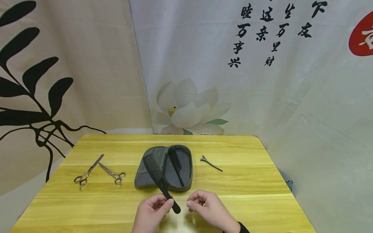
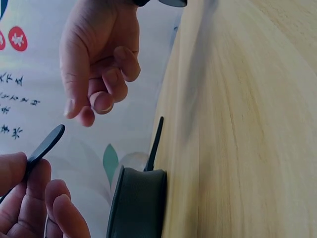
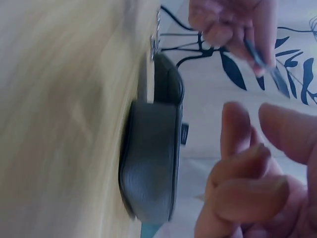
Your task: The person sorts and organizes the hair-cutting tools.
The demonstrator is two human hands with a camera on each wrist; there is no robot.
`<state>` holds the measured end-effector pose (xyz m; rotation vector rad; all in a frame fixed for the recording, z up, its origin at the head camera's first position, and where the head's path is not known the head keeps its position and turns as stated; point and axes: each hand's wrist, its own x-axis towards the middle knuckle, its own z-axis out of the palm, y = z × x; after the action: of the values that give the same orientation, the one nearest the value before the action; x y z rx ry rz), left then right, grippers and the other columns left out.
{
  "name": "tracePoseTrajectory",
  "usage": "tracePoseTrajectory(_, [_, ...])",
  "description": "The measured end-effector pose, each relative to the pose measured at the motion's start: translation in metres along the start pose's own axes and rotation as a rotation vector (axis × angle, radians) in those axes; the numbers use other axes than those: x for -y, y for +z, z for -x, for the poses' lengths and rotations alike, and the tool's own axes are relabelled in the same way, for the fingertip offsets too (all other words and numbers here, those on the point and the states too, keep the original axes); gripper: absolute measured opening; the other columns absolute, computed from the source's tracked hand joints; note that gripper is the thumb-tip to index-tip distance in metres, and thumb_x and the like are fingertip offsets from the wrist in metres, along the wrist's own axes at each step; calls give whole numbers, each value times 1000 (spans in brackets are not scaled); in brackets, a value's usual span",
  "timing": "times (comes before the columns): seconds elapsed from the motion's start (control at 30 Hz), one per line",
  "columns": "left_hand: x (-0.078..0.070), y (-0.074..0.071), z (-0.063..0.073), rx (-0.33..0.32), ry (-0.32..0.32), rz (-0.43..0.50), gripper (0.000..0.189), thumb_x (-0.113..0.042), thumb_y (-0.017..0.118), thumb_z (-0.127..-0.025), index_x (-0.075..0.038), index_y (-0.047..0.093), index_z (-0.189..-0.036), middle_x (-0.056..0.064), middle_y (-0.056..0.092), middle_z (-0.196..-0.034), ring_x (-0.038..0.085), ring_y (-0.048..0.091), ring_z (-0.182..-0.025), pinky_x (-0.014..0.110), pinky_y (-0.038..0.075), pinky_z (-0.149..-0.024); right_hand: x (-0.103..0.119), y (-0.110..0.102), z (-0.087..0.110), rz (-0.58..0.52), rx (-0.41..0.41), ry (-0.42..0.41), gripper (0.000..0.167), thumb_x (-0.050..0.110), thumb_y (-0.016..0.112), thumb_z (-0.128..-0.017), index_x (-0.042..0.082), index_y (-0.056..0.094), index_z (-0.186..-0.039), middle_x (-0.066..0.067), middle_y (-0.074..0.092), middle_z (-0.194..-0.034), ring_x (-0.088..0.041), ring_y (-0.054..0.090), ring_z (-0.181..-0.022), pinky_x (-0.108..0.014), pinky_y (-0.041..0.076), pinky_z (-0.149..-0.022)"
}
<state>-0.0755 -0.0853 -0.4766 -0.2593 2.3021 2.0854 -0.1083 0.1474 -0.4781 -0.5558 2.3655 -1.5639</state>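
My left hand [image 1: 152,213] pinches the handle of a black wide comb [image 1: 157,179] between thumb and fingers. The comb slants up and away, its toothed end overlapping the open grey zip case [image 1: 140,181] in the head view. Just right of the handle's end hovers my right hand [image 1: 209,208], fingers loosely curled and holding nothing; a gap shows between its thumb and forefinger [image 3: 236,121] in the right wrist view. Inside the right half of the case lies another black comb [image 1: 175,161], its thin handle pointing toward me.
Two pairs of metal scissors, one straight up-slanted pair [image 1: 91,169] and a second pair [image 1: 112,174], lie left of the case. A dark hair clip [image 1: 211,164] lies to its right. Behind the wooden table [image 1: 242,181] hangs a printed curtain [image 1: 291,97].
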Motion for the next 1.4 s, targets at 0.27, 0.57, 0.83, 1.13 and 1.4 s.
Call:
tracePoseTrajectory(0.27, [5, -2, -2, -20, 27, 11, 16, -16, 84, -93, -2, 78, -93, -1, 67, -69, 8, 57, -60, 22, 44, -56, -8, -20, -15, 203, -173, 73, 16, 33, 72, -104, 19, 75, -96, 5, 75, -82, -1, 62, -68, -20, 47, -61])
tracePoseTrajectory(0.57, [7, -4, -2, -23, 8, 11, 18, -20, 84, -94, -2, 79, -97, 4, 71, -75, 9, 61, -63, 22, 47, -57, -19, -26, -35, 344, -242, 97, 19, 33, 74, -102, 17, 72, -90, 5, 70, -74, -3, 51, -58, -21, 40, -55])
tracePoseTrajectory(0.83, [7, -7, -3, -19, 9, 18, 19, -20, 84, -93, -2, 79, -97, 1, 70, -74, 9, 61, -62, 22, 46, -56, -30, -20, -42, 309, -195, 120, 23, 34, 74, -102, 16, 70, -88, 9, 62, -69, -3, 47, -55, -22, 38, -52])
tracePoseTrajectory(1.13, [6, -7, -3, -17, -3, 23, 21, -21, 84, -93, -2, 79, -100, 1, 71, -77, 10, 62, -64, 23, 47, -57, -34, -13, -47, 264, -153, 130, 34, 48, 70, -103, 19, 70, -86, 10, 59, -65, -4, 44, -52, -21, 34, -48])
tracePoseTrajectory(1.4, [6, -6, -3, -24, -20, 31, 19, -18, 83, -94, -1, 79, -101, 1, 71, -77, 10, 62, -64, 23, 48, -57, -34, -10, -50, 243, -145, 134, 38, 50, 68, -104, 17, 70, -85, 1, 66, -67, -6, 43, -51, -22, 32, -48])
